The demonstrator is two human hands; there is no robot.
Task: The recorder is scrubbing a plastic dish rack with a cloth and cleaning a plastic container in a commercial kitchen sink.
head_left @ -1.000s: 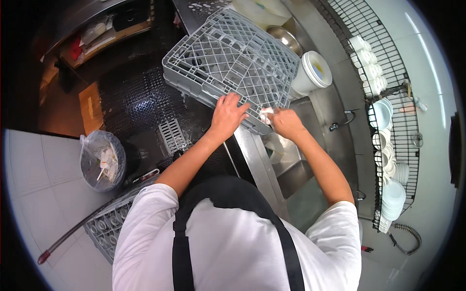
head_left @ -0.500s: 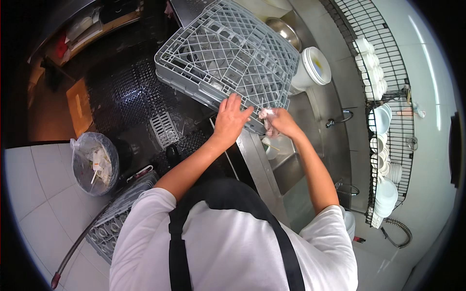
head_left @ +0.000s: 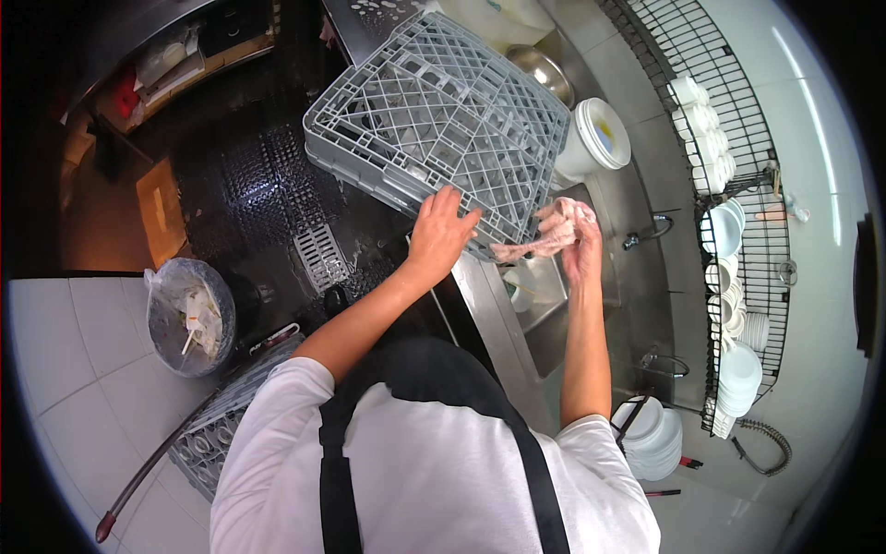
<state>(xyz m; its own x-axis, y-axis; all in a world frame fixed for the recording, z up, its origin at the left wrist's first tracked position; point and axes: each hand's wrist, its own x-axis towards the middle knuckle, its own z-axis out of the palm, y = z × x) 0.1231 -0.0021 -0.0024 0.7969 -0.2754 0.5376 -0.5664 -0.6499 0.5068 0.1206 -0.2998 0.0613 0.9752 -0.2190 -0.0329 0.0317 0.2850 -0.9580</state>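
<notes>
A grey plastic dish rack [head_left: 369, 92] with a lattice face lies tilted across the counter edge and sink. Glassy shapes show through the lattice, too unclear to name. My left hand [head_left: 441, 238] grips the near rim of the rack, fingers hooked over it and thumb apart. Bunched in my right hand [head_left: 583, 245] is a wet pinkish cloth [head_left: 554, 229]. It hangs off toward the rack's near right corner, and whether it touches the rack I cannot tell. Below the cloth lies the steel sink [head_left: 551, 346], with a pale bowl [head_left: 524, 288] in it.
White buckets [head_left: 598, 137] and a steel bowl [head_left: 543, 74] stand beyond the rack. A wire shelf [head_left: 738, 208] of white crockery lines the right wall. Stacked plates [head_left: 653, 441] sit by my right elbow. At left are a lined waste bin [head_left: 189, 319] and another grey rack [head_left: 208, 439].
My right hand has moved right from the rack's edge, and the cloth has spread out from a bunch. My left hand stays on the rim.
</notes>
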